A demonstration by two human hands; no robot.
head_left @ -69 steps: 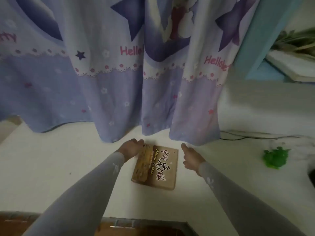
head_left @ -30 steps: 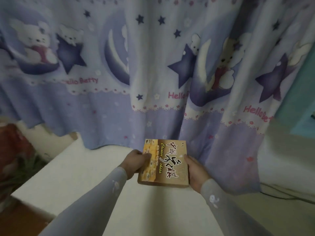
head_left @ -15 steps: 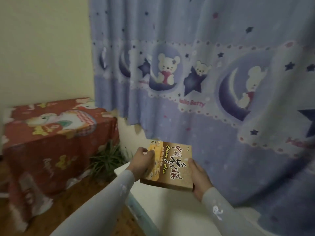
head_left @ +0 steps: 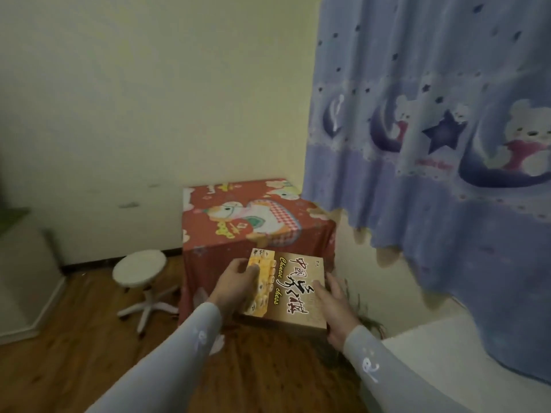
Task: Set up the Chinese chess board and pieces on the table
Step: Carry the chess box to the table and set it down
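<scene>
— Since both hands clasp the chess box (head_left: 287, 292), why so level?
— Left hand (head_left: 235, 286) and right hand (head_left: 334, 305) keep it shut, just short of the red-clothed table (head_left: 253, 217).

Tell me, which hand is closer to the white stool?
Left. The left hand grips the chess box on the side facing the white stool; the right hand holds the far side.

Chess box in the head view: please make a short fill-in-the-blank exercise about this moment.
1. The chess box is held by ____ hands, the left hand and the right hand.
2. The table ahead is covered with a ____ cloth.
3. The white stool stands on the ____ floor.

Missing words: both; red; wooden
</scene>
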